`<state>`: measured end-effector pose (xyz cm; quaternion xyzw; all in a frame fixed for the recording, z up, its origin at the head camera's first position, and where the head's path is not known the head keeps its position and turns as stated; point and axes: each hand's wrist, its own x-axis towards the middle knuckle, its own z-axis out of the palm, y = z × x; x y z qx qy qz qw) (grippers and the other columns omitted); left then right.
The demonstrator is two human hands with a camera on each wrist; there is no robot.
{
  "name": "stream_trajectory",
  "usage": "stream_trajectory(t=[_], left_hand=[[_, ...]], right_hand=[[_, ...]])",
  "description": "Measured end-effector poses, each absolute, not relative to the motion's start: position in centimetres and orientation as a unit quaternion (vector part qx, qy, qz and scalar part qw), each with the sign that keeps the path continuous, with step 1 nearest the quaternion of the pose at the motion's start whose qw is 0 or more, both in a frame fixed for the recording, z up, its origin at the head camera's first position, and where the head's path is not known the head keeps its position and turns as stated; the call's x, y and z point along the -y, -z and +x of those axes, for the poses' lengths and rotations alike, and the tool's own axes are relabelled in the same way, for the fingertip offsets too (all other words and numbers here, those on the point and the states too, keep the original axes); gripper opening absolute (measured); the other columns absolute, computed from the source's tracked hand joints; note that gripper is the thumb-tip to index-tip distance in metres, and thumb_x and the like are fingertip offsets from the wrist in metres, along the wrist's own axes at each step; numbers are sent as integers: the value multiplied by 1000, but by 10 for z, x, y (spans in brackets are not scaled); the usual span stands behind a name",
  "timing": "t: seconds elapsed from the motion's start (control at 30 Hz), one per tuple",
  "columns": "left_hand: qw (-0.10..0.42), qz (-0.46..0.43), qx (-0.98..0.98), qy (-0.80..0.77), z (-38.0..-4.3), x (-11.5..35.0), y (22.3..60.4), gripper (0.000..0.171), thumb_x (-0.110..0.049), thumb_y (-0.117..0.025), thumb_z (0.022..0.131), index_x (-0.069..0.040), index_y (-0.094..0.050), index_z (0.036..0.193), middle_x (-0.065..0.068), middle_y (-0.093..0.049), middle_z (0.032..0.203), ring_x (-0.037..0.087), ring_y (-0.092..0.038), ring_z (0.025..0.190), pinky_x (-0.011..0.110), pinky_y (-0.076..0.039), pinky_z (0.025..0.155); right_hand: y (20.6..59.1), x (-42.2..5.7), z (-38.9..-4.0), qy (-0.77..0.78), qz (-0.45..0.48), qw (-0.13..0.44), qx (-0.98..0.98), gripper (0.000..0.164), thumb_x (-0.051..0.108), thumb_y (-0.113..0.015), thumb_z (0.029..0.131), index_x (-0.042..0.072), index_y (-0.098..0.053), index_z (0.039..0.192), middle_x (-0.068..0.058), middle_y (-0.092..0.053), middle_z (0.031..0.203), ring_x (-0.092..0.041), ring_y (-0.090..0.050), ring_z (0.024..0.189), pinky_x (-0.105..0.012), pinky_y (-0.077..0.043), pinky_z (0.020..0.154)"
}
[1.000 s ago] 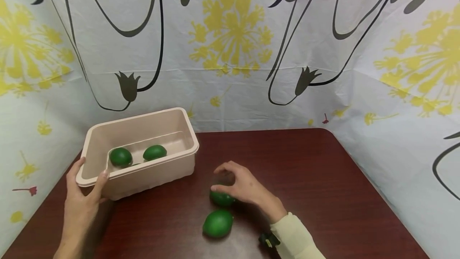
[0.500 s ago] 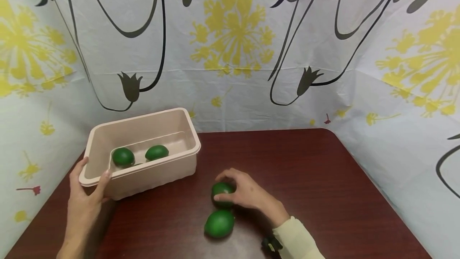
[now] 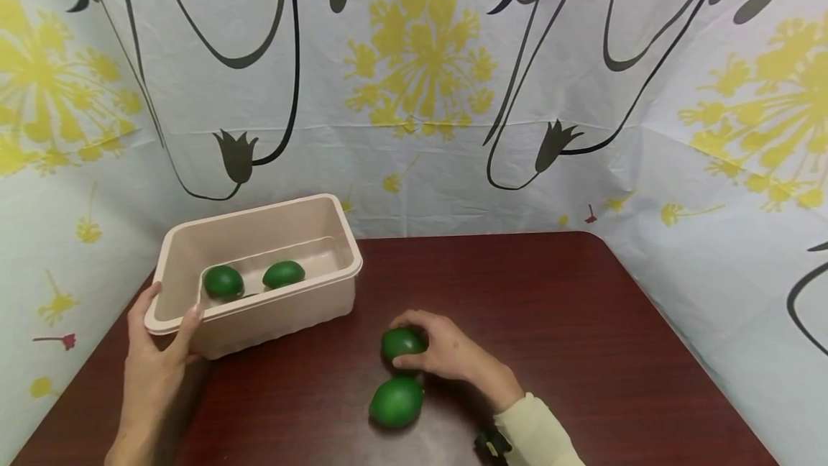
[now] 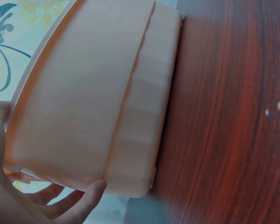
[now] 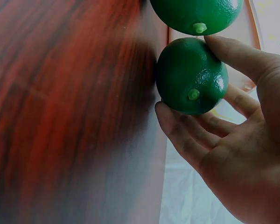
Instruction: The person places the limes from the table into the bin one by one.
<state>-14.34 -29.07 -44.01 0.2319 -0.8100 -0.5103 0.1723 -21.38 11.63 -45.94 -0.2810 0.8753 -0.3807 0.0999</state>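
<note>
My left hand (image 3: 155,362) grips the near left corner of a beige plastic bin (image 3: 278,322), thumb at the rim and fingers round the end wall (image 4: 79,200). Inside the bin lie two green limes, one at the left (image 3: 223,282) and one further right (image 3: 283,275); a sliver of green shows behind the near wall. With thumb and fingers, my right hand (image 3: 446,351) holds a lime (image 5: 191,77) low on the table. Right beside it, nearer to me, another lime (image 3: 397,403) rests on the tabletop; whether the two limes touch, I cannot tell.
A dark red-brown wooden table (image 3: 550,308) carries everything. Behind it and along its sides hangs a white sheet (image 3: 414,178) printed with yellow flowers and dark stems. A small dark device (image 3: 491,444) sits at my right wrist.
My right hand has lowered slightly toward me, and its thumb and fingers have closed round the farther loose lime. The left hand and bin keep their places.
</note>
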Motion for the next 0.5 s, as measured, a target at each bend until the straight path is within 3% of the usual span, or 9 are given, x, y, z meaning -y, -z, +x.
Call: stream_trajectory(t=[0.23,0.5], left_hand=[[173,232,813,505,-143,291,440,80,-47,-64,100,-55,-12,161,18,-24,171,0,-49,94,15,-56,57],[172,230,813,506,-145,291,441,81,-48,-63,101,-56,-10,160,16,-20,172,31,-51,115,15,-55,56]], right_hand=[[460,-115,-214,383,-276,98,-876,41,31,-85,87,27,-68,124,10,-71,118,-11,-64,110,-33,-55,97],[458,-115,-216,383,-270,81,-880,43,29,-85,86,26,-68,126,9,-71,118,-12,-66,108,-31,-57,93]])
